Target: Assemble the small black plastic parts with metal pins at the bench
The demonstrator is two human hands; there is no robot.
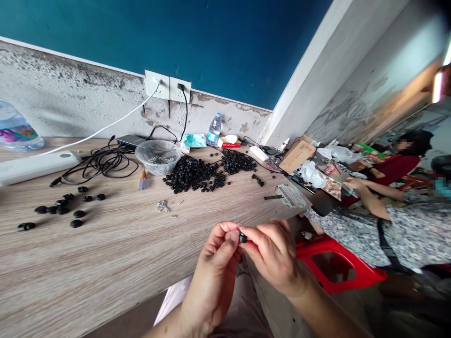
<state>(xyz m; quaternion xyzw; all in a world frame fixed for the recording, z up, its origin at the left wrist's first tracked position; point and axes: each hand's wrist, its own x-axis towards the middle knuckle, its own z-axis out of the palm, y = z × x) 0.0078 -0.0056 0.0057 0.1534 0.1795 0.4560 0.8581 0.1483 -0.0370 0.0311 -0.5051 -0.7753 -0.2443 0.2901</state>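
Where both hands meet, by the near edge of the table (pixel 141 253) in the head view: a small black part (pixel 243 237), between the fingertips.
Left hand (pixel 216 267): fingers nearly closed, thumb and forefinger pinching the part.
Right hand (pixel 274 256): fingers likewise nearly closed on the part from the other side, though its exact grip is probably partly hidden.
Black pieces: a large heap (pixel 193 173) beside the clear bowl (pixel 139 152), a smaller heap (pixel 237 161) to its right, scattered pieces (pixel 62 210) at left.
Small metal pieces (pixel 162 206): loosely clustered on the table, below the orange-topped tool (pixel 142 180).
Right side: a seated person (pixel 412 225), hands near a plastic bag.
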